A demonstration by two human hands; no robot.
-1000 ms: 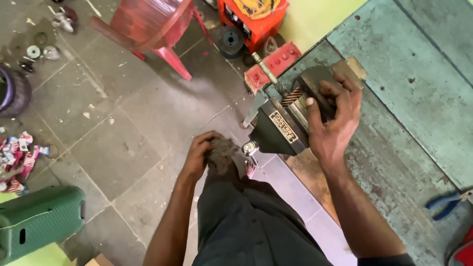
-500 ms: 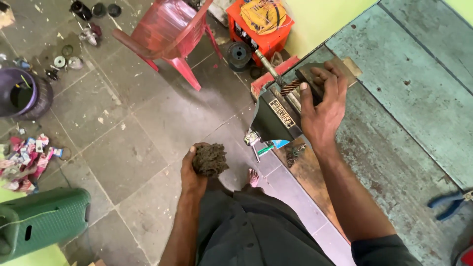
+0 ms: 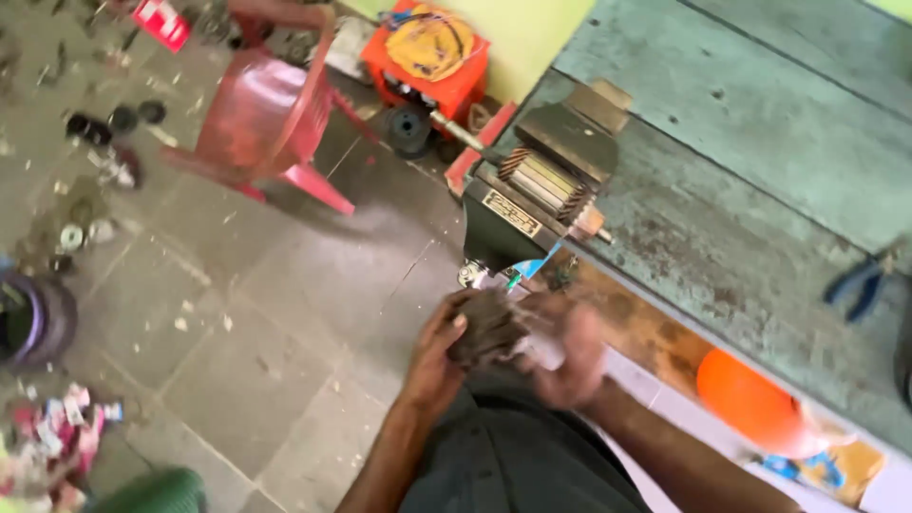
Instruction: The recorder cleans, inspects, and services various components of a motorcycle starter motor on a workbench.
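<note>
I had the dark greasy rag bunched between both hands, low against my lap. My left hand was curled round its near side, fingers gripping the cloth. My right hand was pressed against the other side (too blurred for me to say whether those fingers were closed on it or only rubbing across it).

Just beyond my hands, at the near edge of the table, sat the black motor body with its copper windings facing up; neither hand touched it. A small blue strip hung at its lower edge, close above the rag.

To wipe well here, I judged it best to keep the left grip firm and let the right do the rubbing, folding a cleaner face of the cloth outward, and to keep the grime off those windings.

Off to my right lay an orange rounded thing and, farther out, blue-handled pliers. Well beyond my left hand, on the floor, stood a red plastic chair.
</note>
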